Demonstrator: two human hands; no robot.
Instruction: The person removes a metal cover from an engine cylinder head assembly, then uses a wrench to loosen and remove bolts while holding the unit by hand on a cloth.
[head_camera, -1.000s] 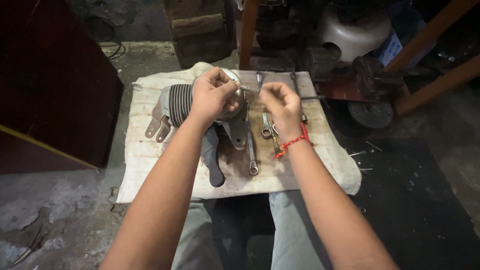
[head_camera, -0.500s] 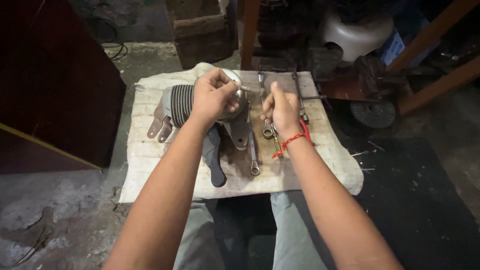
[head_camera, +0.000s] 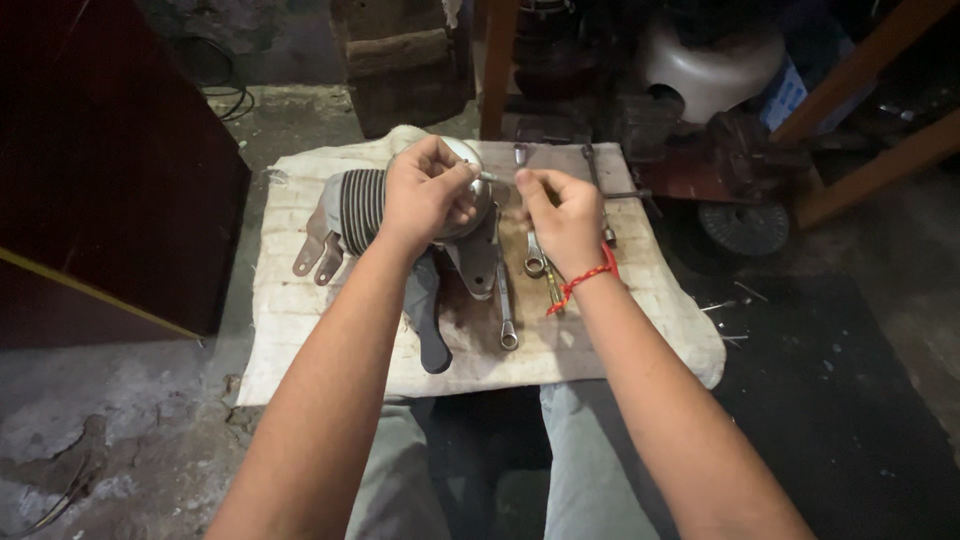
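Note:
A grey finned engine part (head_camera: 362, 208) with mounting lugs lies on a dirty white cloth (head_camera: 300, 300) over a low board. My left hand (head_camera: 425, 190) rests on its rounded end and pinches a thin metal rod (head_camera: 487, 177) that points right. My right hand (head_camera: 563, 220), with a red thread at the wrist, is closed around the rod's other end, just right of the part. Spanners (head_camera: 506, 310) lie on the cloth under and beside my right hand.
A dark red cabinet (head_camera: 110, 170) stands to the left. A wooden post (head_camera: 497, 65), a white plastic tub (head_camera: 705, 70), a small wheel (head_camera: 745, 228) and dark metal scrap crowd the back and right. My knees (head_camera: 580, 450) show below the board. The floor is rough concrete.
Both hands have stayed over the engine part, with small shifts of fingers on the rod. The view has tilted slightly, so the board sits a little lower in frame.

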